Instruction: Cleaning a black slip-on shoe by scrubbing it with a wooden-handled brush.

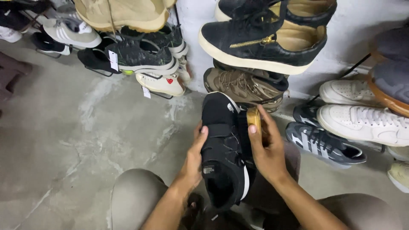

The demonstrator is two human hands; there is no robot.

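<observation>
A black shoe with a strap and a white sole edge point(221, 149) is held upright between my knees, toe pointing away. My left hand point(194, 159) grips its left side, thumb across the strap. My right hand point(266, 151) is shut on a small wooden brush point(254, 119) pressed against the shoe's right side near the toe. The brush's bristles are hidden against the shoe.
Racks of shoes line the white wall: a black zip sneaker point(260, 42), a brown hiking shoe point(245, 87), white sneakers point(366, 121), a grey striped sneaker point(324, 142) at right, dark knit shoes point(136, 55) at left. Cracked concrete floor point(76, 136) spreads left. My knees point(134, 196) frame the bottom.
</observation>
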